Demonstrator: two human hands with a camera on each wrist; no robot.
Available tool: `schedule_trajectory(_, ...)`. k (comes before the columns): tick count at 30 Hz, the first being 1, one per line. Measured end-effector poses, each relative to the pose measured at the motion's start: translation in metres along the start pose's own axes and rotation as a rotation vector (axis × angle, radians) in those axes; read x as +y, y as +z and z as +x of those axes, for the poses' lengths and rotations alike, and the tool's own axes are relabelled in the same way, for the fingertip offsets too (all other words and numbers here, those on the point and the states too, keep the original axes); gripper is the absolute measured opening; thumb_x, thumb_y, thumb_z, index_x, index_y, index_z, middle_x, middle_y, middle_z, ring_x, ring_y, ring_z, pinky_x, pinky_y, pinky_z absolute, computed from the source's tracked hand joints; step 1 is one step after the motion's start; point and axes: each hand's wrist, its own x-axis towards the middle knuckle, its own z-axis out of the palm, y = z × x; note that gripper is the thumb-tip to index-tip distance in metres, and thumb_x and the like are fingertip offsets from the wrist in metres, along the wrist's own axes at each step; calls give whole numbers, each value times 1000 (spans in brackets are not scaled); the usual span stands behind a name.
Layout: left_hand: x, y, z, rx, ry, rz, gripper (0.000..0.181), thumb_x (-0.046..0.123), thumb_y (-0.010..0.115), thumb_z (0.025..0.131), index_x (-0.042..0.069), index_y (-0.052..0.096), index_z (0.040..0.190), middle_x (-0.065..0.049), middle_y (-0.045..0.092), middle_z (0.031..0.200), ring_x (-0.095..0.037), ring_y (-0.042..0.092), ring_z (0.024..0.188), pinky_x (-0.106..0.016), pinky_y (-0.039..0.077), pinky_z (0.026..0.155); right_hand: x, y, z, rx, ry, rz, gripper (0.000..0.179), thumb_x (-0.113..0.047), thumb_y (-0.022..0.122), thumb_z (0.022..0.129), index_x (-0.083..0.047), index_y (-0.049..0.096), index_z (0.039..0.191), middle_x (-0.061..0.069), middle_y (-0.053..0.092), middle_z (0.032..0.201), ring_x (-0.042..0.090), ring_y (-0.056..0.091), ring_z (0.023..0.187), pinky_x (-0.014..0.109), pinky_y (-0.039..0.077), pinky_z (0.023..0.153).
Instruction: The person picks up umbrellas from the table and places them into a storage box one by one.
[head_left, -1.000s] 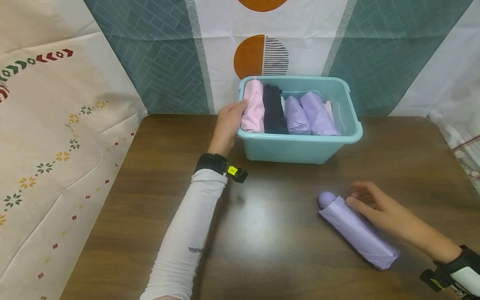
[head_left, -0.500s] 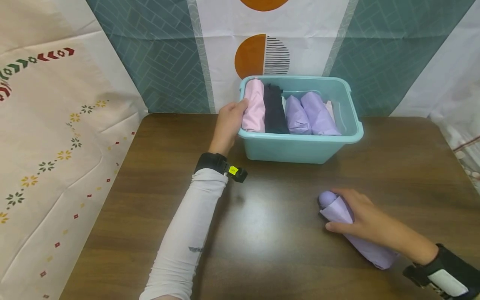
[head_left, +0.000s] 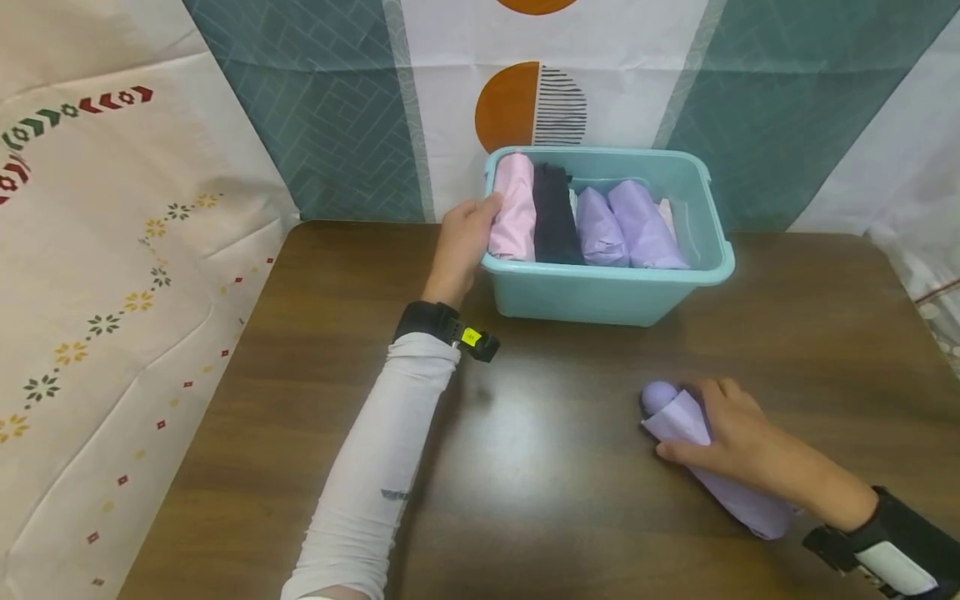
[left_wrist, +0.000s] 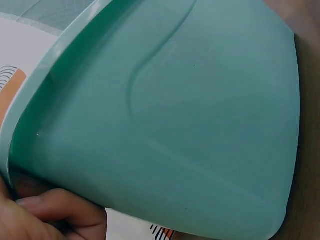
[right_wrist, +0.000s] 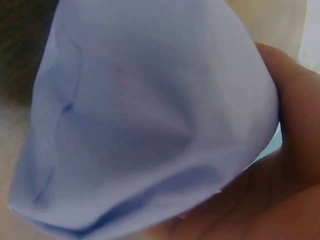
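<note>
My left hand (head_left: 461,250) grips the left rim of a light blue plastic bin (head_left: 577,300); in the left wrist view its curled fingers (left_wrist: 75,207) show under the rim. On the table at the right lies a folded purple umbrella (head_left: 742,500) in a sleeve, its rounded handle end (head_left: 659,397) sticking out toward the bin. Over its middle my right hand (head_left: 742,442) holds it, thumb on the near side and fingers across the far side. The umbrella's sleeve (right_wrist: 145,100) fills much of the right wrist view, with the hand (right_wrist: 300,120) around it.
Inside the bin stand a pink roll (head_left: 513,208), a black bundle (head_left: 555,217) and two purple bundles (head_left: 641,225), packed toward the left and middle. The brown wooden table (head_left: 540,525) reaches a patterned cloth backdrop (head_left: 345,142) close behind the bin.
My right hand has moved left and down onto the umbrella, from hovering beside it to holding it around the middle. The left hand keeps its grip on the bin.
</note>
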Motion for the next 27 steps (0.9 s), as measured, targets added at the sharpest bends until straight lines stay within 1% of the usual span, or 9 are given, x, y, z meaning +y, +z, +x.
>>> schedule_trajectory(3, 2, -1, -1, 4, 2, -3, 38, 47, 51, 96, 10, 60, 97, -9, 51, 89, -22, 54, 87, -32, 41, 71, -2, -2, 0, -33, 12, 30, 88, -57, 75, 75, 6, 40, 127, 17, 51, 101, 29, 51, 85, 38, 46, 59)
schedule_trajectory(6, 2, -1, -2, 3, 2, -5, 38, 48, 51, 96, 11, 60, 98, -8, 52, 90, -22, 55, 88, -31, 41, 71, -4, -3, 1, -57, 31, 70, 79, -52, 76, 76, 6, 43, 117, 12, 51, 91, 23, 52, 76, 33, 45, 53)
schedule_trajectory(8, 2, -1, -2, 5, 0, -8, 38, 48, 51, 96, 11, 60, 99, -8, 52, 91, -22, 55, 88, -31, 41, 72, -5, -4, 1, -71, 51, 102, 73, -49, 76, 77, 5, 44, 113, 10, 51, 88, 20, 52, 71, 32, 45, 51)
schedule_trajectory(12, 1, 0, -2, 7, -12, -3, 39, 49, 51, 95, 12, 60, 100, -8, 53, 93, -22, 55, 90, -31, 42, 73, -6, -7, 0, -77, 81, 144, 65, -45, 75, 81, 5, 45, 110, 11, 52, 86, 19, 53, 68, 32, 45, 50)
schedule_trajectory(14, 2, 0, -2, 7, -12, 2, 39, 50, 51, 95, 12, 60, 101, -8, 54, 94, -21, 55, 91, -32, 42, 74, -5, -8, 1, -89, 101, 156, 64, -45, 73, 82, 5, 45, 110, 11, 53, 87, 20, 54, 69, 33, 46, 51)
schedule_trajectory(15, 2, 0, -2, 7, -12, 2, 39, 50, 51, 95, 12, 60, 101, -8, 54, 94, -21, 55, 91, -32, 42, 74, -3, -9, 1, -82, 96, 160, 62, -44, 73, 83, 5, 46, 110, 11, 53, 87, 20, 54, 70, 33, 46, 52)
schedule_trajectory(19, 2, 0, -2, 7, -15, -2, 38, 49, 51, 95, 12, 60, 100, -8, 53, 93, -21, 55, 91, -32, 42, 74, 1, -8, 2, -44, 58, 175, 56, -38, 73, 84, 5, 49, 110, 10, 56, 87, 20, 55, 72, 34, 47, 54)
schedule_trajectory(21, 2, 0, -1, 4, -19, -4, 38, 48, 51, 96, 12, 60, 100, -8, 53, 93, -21, 55, 91, -32, 42, 74, 2, -9, 1, -8, 35, 173, 54, -35, 74, 84, 5, 49, 111, 11, 56, 88, 21, 56, 73, 35, 47, 56)
schedule_trajectory(27, 2, 0, -1, 4, -21, -3, 38, 48, 51, 96, 11, 60, 100, -8, 53, 92, -21, 54, 91, -33, 41, 74, 2, -12, -2, -7, 61, 177, 65, -39, 70, 87, 3, 40, 126, 19, 53, 103, 29, 55, 85, 39, 48, 60)
